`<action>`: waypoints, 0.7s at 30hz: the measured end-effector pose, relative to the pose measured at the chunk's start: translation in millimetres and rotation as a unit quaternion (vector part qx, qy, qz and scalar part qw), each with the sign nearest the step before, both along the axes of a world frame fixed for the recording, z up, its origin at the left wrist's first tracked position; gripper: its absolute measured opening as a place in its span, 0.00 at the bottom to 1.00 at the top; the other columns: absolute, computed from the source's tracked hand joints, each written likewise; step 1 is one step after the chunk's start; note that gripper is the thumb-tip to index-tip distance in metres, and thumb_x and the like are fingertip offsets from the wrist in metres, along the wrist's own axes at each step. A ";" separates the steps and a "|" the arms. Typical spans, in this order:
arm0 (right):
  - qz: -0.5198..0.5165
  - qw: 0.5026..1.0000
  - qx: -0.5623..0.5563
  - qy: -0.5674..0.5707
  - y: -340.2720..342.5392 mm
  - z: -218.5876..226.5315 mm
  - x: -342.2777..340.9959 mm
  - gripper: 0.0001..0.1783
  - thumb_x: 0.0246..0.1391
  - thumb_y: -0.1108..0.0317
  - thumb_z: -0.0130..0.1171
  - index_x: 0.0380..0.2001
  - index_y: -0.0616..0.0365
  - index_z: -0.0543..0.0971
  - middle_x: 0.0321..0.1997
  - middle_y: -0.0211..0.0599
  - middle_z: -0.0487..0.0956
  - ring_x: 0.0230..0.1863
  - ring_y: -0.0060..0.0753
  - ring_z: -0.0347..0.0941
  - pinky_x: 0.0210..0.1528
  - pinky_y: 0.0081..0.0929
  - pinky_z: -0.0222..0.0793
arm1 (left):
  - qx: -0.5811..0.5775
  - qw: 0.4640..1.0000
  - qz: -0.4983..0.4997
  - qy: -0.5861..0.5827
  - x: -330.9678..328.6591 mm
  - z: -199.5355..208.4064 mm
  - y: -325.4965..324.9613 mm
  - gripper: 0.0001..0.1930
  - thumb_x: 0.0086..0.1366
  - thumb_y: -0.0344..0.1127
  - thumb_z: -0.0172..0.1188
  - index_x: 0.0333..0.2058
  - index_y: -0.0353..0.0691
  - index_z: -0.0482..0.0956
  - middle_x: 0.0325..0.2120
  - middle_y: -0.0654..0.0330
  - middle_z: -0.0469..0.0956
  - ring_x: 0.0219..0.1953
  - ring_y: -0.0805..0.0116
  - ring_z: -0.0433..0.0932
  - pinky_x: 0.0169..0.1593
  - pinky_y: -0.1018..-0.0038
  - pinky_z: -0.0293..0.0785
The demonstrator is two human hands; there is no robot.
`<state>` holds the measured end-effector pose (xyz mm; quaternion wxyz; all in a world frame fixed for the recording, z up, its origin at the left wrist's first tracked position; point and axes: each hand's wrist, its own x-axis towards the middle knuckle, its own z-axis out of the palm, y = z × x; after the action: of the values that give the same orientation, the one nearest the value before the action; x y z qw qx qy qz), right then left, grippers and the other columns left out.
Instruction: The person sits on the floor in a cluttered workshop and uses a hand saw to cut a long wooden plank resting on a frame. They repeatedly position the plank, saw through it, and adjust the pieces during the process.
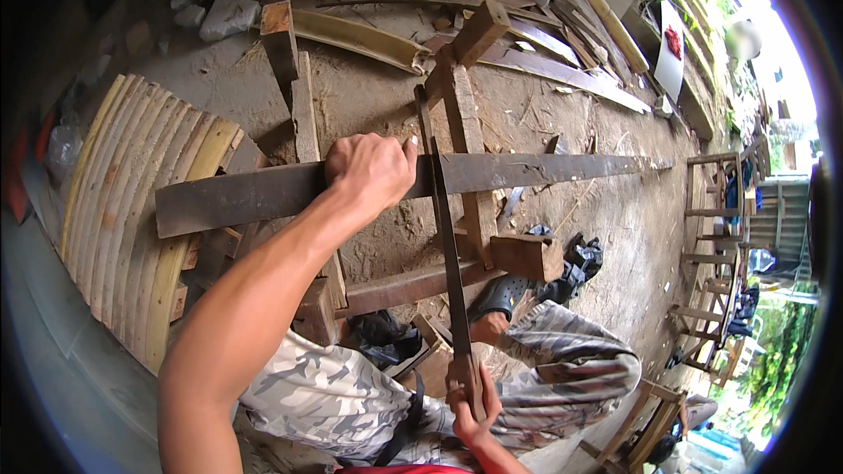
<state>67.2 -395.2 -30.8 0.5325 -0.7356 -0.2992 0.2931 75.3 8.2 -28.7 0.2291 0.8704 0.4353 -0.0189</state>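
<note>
A long dark wooden plank (527, 171) lies crosswise on a rough wooden sawhorse (465, 114). My left hand (373, 171) presses down on the plank with its fingers curled over the edge, its raised thumb close to the saw blade. Low in the middle, my right hand (471, 399) is closed round the handle of a handsaw (450, 254). The saw's narrow blade crosses the plank just right of my left hand and points away from me. Whether its teeth have cut into the wood cannot be made out.
A stack of curved wooden pieces (132, 211) stands at the left. Scrap boards (562, 79) lie along the far side of the dirt floor. Black plastic bags (584, 259) rest near my shoe (500, 297). Wooden frames (711, 246) stand at the right.
</note>
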 end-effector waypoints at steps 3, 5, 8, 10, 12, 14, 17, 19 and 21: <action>-0.016 0.999 0.023 -0.029 43.4 -4.5 10.4 0.37 0.51 0.82 0.49 0.67 0.73 0.60 0.60 0.55 0.77 0.57 0.40 0.77 0.58 0.30 0.71 | -0.013 1.000 -0.003 -0.006 2.8 2.9 1.7 0.32 0.74 0.47 0.44 0.09 0.46 0.74 0.04 0.61 0.66 0.07 0.65 0.65 0.19 0.61 0.64; -0.025 0.999 0.020 -0.003 132.2 -18.1 43.8 0.38 0.52 0.82 0.48 0.69 0.70 0.60 0.57 0.47 0.78 0.48 0.30 0.77 0.50 0.24 0.73 | -0.014 1.000 0.002 0.013 1.8 -1.3 2.4 0.33 0.75 0.48 0.43 0.10 0.44 0.75 0.05 0.57 0.69 0.08 0.60 0.69 0.20 0.60 0.67; -0.054 0.991 0.061 0.106 193.0 -27.6 55.3 0.38 0.53 0.81 0.49 0.70 0.66 0.60 0.54 0.39 0.77 0.39 0.22 0.73 0.42 0.20 0.72 | -0.005 0.999 0.011 0.039 0.0 -1.8 3.5 0.36 0.76 0.51 0.39 0.11 0.39 0.78 0.07 0.49 0.71 0.11 0.51 0.75 0.22 0.57 0.73; -0.056 0.993 0.057 0.086 190.6 -26.3 52.5 0.39 0.53 0.81 0.50 0.70 0.66 0.60 0.55 0.38 0.77 0.39 0.21 0.72 0.42 0.19 0.71 | -0.012 0.999 0.002 0.041 1.1 10.6 0.0 0.35 0.76 0.51 0.40 0.13 0.38 0.79 0.07 0.47 0.72 0.12 0.49 0.76 0.23 0.56 0.74; -0.053 0.994 0.021 0.098 129.2 -28.7 39.4 0.37 0.52 0.81 0.52 0.68 0.71 0.61 0.55 0.47 0.79 0.47 0.26 0.76 0.50 0.22 0.72 | 0.007 0.999 -0.005 0.035 1.1 11.0 -1.6 0.32 0.76 0.49 0.41 0.16 0.38 0.79 0.08 0.49 0.72 0.12 0.51 0.75 0.21 0.57 0.71; 0.033 0.997 0.010 -0.072 71.3 -19.5 26.4 0.36 0.51 0.81 0.58 0.65 0.72 0.63 0.52 0.57 0.81 0.48 0.43 0.83 0.50 0.32 0.77 | 0.043 0.999 0.001 0.014 -6.4 6.2 -4.1 0.30 0.75 0.46 0.43 0.12 0.44 0.75 0.05 0.57 0.68 0.07 0.63 0.68 0.13 0.64 0.62; 0.050 0.991 -0.029 -0.117 -3.1 -20.3 10.2 0.36 0.45 0.81 0.62 0.60 0.75 0.66 0.42 0.60 0.84 0.37 0.46 0.86 0.37 0.31 0.80 | 0.088 0.996 -0.020 -0.010 -9.6 0.4 -5.2 0.31 0.76 0.48 0.43 0.15 0.41 0.78 0.05 0.55 0.70 0.06 0.63 0.68 0.12 0.64 0.64; 0.036 0.994 -0.012 -0.101 12.0 -19.5 15.5 0.34 0.45 0.81 0.62 0.59 0.76 0.68 0.40 0.58 0.85 0.32 0.44 0.86 0.34 0.31 0.80 | 0.140 0.989 -0.028 -0.036 -8.5 -0.5 -4.3 0.32 0.76 0.48 0.43 0.14 0.40 0.78 0.05 0.55 0.70 0.06 0.63 0.69 0.11 0.63 0.65; 0.040 0.996 0.027 -0.075 63.1 -22.0 32.2 0.35 0.47 0.81 0.59 0.61 0.76 0.68 0.45 0.60 0.84 0.36 0.40 0.85 0.38 0.30 0.79 | 0.098 0.995 -0.020 0.006 -6.7 3.5 -2.0 0.32 0.75 0.48 0.43 0.13 0.39 0.78 0.06 0.52 0.71 0.08 0.58 0.73 0.13 0.61 0.68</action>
<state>99.4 -332.1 -52.8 0.5158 -0.7286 -0.3752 0.2498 68.6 6.2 -25.2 0.1395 0.8972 0.4187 0.0137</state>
